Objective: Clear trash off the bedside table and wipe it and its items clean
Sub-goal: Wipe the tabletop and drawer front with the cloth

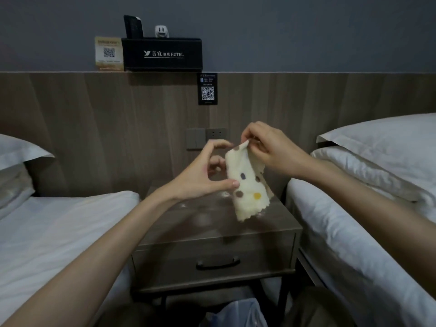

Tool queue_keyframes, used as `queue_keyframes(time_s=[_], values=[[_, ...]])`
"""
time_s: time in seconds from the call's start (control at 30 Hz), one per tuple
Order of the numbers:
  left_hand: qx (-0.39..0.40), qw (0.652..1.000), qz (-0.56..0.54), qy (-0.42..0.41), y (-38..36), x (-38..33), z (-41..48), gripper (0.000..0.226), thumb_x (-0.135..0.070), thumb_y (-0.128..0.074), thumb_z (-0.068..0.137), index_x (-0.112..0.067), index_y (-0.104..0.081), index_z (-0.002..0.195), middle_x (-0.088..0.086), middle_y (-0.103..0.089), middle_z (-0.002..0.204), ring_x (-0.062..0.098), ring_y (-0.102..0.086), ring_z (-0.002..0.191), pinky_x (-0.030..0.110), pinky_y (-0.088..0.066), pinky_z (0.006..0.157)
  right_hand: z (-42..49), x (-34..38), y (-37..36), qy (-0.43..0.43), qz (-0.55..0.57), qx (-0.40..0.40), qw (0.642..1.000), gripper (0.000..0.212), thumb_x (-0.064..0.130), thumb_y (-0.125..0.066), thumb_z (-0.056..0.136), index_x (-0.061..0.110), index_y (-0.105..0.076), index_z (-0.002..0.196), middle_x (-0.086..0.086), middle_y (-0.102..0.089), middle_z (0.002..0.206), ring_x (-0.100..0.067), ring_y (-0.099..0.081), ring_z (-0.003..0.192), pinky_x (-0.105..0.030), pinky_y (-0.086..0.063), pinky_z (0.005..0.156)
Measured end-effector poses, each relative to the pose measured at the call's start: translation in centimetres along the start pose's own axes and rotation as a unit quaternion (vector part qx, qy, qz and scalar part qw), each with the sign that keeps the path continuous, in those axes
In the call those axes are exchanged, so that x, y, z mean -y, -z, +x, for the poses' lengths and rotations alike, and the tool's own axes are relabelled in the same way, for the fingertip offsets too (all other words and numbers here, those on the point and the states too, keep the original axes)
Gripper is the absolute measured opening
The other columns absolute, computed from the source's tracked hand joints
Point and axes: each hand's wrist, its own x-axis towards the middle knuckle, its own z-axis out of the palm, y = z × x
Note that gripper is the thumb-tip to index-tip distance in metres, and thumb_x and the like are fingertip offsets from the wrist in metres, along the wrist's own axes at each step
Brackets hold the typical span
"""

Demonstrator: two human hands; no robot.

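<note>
Plastic bag — perhaps — cut off below.

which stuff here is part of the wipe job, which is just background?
In the job:
- cream polka-dot cloth, pinched at its top by the right hand, left hand at its side
- grey wooden bedside table
- black hotel-branded box on the ledge

Just there:
- white pillows
- black QR sign
- grey wall switches

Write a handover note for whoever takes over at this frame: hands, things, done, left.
Right hand: pinching the top edge of the cloth, which hangs above the table.
Left hand: open, thumb touching the cloth's side.
Tabletop: no trash showing, smudges visible.
Box and card sit on the ledge above.
Bag is below the table.
Left: wipe the tabletop; the items probably too.
</note>
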Motion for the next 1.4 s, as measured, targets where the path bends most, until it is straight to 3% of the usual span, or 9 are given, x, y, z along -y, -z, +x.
queue_keyframes(time_s=[0.27,0.4,0.6,0.77,0.9,1.0,1.07,1.2,1.4], values=[[0.003,0.989,0.132,0.071,-0.7,-0.2,-1.1,0.023,-0.041,-0.072,0.081,-0.02,-0.07,0.09,-0.004,-0.054,0.108,0.006,-0.054,0.102,0.024,-0.047,0.088,-1.3,-0.1,0.1,-0.027,-0.004,-0.025,0.999,0.02,0.003,-0.041,0.094,0.02,-0.052,0.095,0.002,-0.046,0.098,-0.009,-0.049,0.087,-0.013,-0.036,0.076],[-0.025,0.984,0.038,0.17,0.0,0.2,-0.7,0.028,-0.039,-0.059,0.093,-0.014,-0.068,0.1,0.003,-0.071,0.102,0.012,-0.07,0.086,0.025,-0.055,0.061,-1.2,-0.4,0.3,-0.071,-0.01,-0.052,0.996,0.014,0.01,-0.04,0.097,0.019,-0.051,0.099,0.002,-0.048,0.102,-0.01,-0.049,0.09,-0.015,-0.035,0.075],[-0.134,0.913,-0.22,0.317,-0.8,2.2,2.9,0.035,-0.023,-0.053,0.098,-0.001,-0.058,0.125,0.017,-0.07,0.106,0.024,-0.066,0.087,0.043,-0.052,0.09,-2.7,-0.4,-2.5,-0.075,-0.006,-0.075,0.994,0.01,0.016,-0.062,0.088,0.015,-0.054,0.095,0.008,-0.057,0.09,-0.008,-0.052,0.083,-0.023,-0.04,0.071],[-0.092,0.854,-0.373,0.351,-3.1,3.2,4.4,0.029,-0.025,-0.041,0.102,-0.006,-0.06,0.111,0.01,-0.074,0.084,0.018,-0.072,0.07,0.032,-0.06,0.056,-4.3,-1.2,-5.4,-0.181,0.082,-0.109,0.974,0.012,0.026,-0.064,0.09,0.018,-0.06,0.097,0.008,-0.065,0.088,-0.001,-0.06,0.078,-0.018,-0.046,0.064],[-0.029,0.832,-0.45,0.322,-4.1,4.8,5.0,0.061,-0.054,-0.034,0.098,-0.007,-0.051,0.133,0.019,-0.063,0.126,0.03,-0.064,0.112,0.042,-0.056,0.089,-5.2,-2.7,-7.8,-0.231,0.141,-0.043,0.962,0.042,0.041,-0.066,0.086,0.025,-0.054,0.123,0.011,-0.063,0.108,0.0,-0.06,0.092,-0.02,-0.05,0.077],[0.034,0.824,-0.476,0.306,-4.1,6.0,5.5,0.079,-0.065,-0.023,0.095,-0.003,-0.044,0.14,0.019,-0.049,0.141,0.032,-0.057,0.123,0.043,-0.044,0.104,-5.5,-4.9,-8.6,-0.243,0.182,-0.113,0.946,0.028,0.021,-0.069,0.086,0.022,-0.058,0.111,0.014,-0.064,0.097,0.009,-0.06,0.084,-0.008,-0.043,0.067],[0.035,0.856,-0.424,0.294,-4.7,7.1,5.5,0.074,-0.064,-0.02,0.096,-0.009,-0.048,0.138,0.009,-0.051,0.14,0.027,-0.06,0.119,0.044,-0.043,0.106,-5.4,-6.9,-8.6,-0.26,0.181,-0.155,0.936,0.018,0.013,-0.066,0.087,0.021,-0.062,0.103,0.013,-0.065,0.09,0.014,-0.058,0.077,-0.003,-0.041,0.062],[-0.039,0.973,-0.033,0.226,-5.9,11.1,4.5,0.027,-0.038,-0.05,0.098,-0.031,-0.058,0.122,-0.003,-0.059,0.13,0.007,-0.061,0.109,0.026,-0.05,0.092,-4.6,-12.2,-8.9,-0.279,0.09,-0.175,0.94,0.02,0.013,-0.059,0.09,0.023,-0.065,0.106,0.009,-0.068,0.093,0.008,-0.06,0.074,-0.003,-0.04,0.06],[-0.039,0.934,0.302,0.189,-8.2,20.2,0.9,0.046,-0.044,-0.042,0.092,-0.019,-0.059,0.127,0.003,-0.058,0.128,0.024,-0.052,0.121,0.035,-0.039,0.103,-2.9,-21.4,-13.2,-0.321,-0.028,-0.127,0.938,0.039,0.003,-0.053,0.084,0.02,-0.069,0.116,-0.006,-0.073,0.107,-0.027,-0.066,0.094,-0.036,-0.054,0.08]])
